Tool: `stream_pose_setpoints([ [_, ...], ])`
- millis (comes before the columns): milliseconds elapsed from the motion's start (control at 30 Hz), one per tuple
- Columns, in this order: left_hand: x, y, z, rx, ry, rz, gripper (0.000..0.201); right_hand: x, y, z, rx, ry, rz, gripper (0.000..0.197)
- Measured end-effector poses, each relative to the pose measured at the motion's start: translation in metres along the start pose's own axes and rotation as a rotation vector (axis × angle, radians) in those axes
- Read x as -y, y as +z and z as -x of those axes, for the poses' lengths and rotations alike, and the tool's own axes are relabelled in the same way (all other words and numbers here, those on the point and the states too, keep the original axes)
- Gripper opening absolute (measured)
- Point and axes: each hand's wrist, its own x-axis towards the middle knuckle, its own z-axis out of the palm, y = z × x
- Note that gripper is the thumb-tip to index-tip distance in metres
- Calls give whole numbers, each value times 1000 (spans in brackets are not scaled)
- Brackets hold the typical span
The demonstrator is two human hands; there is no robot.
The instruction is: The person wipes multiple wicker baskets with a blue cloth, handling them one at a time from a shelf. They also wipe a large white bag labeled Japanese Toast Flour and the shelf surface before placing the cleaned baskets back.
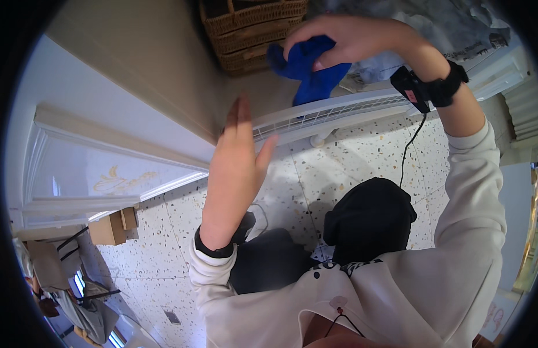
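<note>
Inside a white cabinet, my right hand [362, 39] grips a bunched blue cloth [324, 81] between thumb and fingers. Part of the cloth hangs down close to the shelf's front edge. A brown wicker basket [248, 35] stands just behind and to the left of it. My left hand [234, 168] is held up near the cabinet's front, fingers stretched out and thumb apart, with nothing in it. Its fingertips are by the shelf's edge, and whether they touch it I cannot tell. Both wrists wear black bands.
A white cabinet door or drawer front [100, 159] fills the left side. Crumpled clear plastic bags [437, 40] lie on the shelf at the right. A black cable [405, 151] hangs from my right wrist. Cardboard boxes [108, 229] stand on the speckled floor [153, 255], with a chair farther left.
</note>
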Motion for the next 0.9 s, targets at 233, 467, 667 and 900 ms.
stream_pose_setpoints([
  [233,-21,-14,-6,-178,-203,532,63,47,31,-1,-325,-105,-476,65],
  [467,-12,-92,41,248,-264,184,28,-18,39,-26,90,136,-125,29],
  [667,-4,-63,34,575,-109,48,30,-93,88,-40,596,-37,332,25],
  [900,2,-58,34,690,-114,88,33,-91,111,-28,625,98,463,21],
])
